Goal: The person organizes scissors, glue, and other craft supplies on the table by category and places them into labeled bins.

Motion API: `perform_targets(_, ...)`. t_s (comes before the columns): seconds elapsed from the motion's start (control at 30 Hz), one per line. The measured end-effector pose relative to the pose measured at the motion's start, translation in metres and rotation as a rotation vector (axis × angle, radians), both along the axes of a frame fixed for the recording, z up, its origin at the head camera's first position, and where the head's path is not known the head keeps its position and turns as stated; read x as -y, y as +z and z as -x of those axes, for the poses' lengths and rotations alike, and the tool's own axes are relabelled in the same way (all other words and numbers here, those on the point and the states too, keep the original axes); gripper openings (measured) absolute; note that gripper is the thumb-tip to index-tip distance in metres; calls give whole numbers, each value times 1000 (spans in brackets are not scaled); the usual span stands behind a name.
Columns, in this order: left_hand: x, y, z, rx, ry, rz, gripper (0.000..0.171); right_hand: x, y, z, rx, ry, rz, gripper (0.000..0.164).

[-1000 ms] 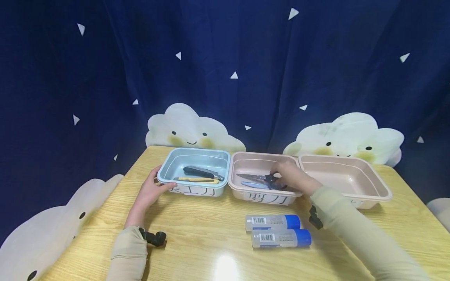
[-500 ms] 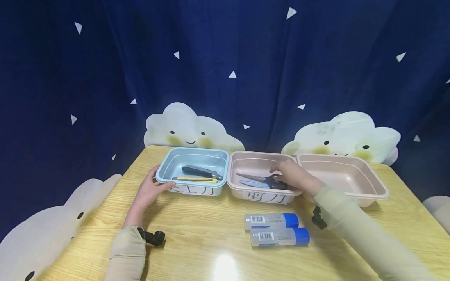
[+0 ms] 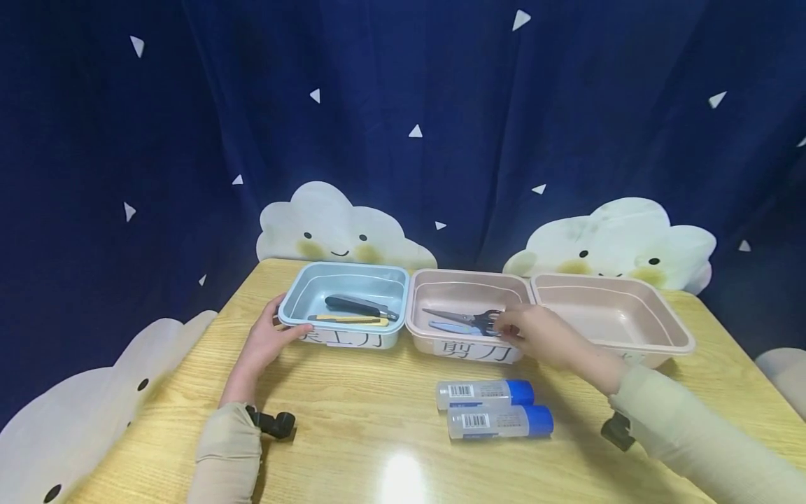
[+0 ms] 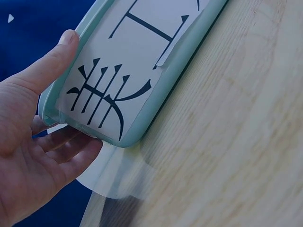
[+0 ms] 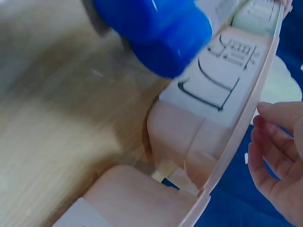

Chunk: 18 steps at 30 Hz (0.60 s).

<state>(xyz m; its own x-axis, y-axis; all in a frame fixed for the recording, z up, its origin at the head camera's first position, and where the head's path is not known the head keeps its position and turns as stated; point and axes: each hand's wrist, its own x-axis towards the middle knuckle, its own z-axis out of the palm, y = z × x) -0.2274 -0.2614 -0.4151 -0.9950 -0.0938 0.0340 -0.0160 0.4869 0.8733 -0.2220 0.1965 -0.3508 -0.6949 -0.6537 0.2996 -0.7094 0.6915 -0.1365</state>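
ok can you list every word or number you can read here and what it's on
"美工刀": label on the blue box
"剪刀": label on the middle pink box
Right pink box: label mostly hidden, unreadable
Blue-capped bottles: barcodes and print, too small to read

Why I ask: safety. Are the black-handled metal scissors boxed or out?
Boxed: the scissors lie within the middle pink plastic box, below its rim.
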Motion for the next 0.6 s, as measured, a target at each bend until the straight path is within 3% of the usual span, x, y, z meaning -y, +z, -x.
perform_targets(0.27, -2, 1, -1, -7, -2, 4, 99, -2, -7, -32, -43, 25, -1, 16)
perform_targets(0.47, -1, 2, -1, -1, 5, 6, 100, -5, -20, -51, -99, 99, 11, 16)
perform_targets(0.6, -1, 2, -2, 4, 3, 10, 100, -5, -28, -62, -107, 104, 20, 16)
